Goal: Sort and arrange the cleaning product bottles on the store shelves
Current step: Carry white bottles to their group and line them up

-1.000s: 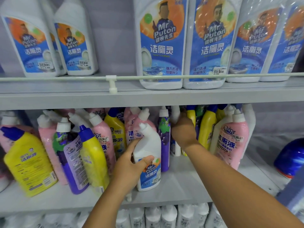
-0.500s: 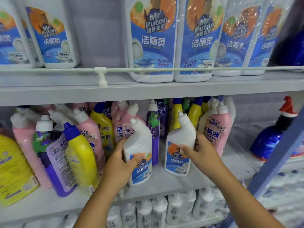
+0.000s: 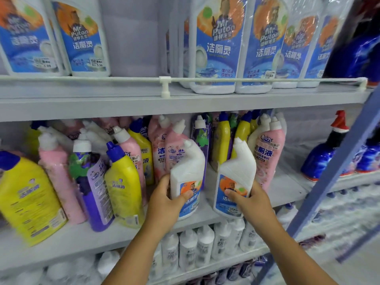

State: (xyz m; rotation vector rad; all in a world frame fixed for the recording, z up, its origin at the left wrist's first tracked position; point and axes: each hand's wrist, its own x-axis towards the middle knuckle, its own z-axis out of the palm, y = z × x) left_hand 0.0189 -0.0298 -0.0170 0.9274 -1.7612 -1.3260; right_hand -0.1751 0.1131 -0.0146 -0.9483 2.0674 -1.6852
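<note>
- Left hand (image 3: 164, 200): fingers curled round the left white bottle (image 3: 188, 173).
- Right hand (image 3: 251, 200): fingers gripped the right white bottle (image 3: 238, 171), over the middle shelf (image 3: 205, 221).

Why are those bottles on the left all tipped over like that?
They're askew. On the middle shelf, the big yellow bottle, a purple bottle and a smaller yellow bottle lean sideways against each other instead of standing upright, colours all mixed together. No spill shows.
</note>
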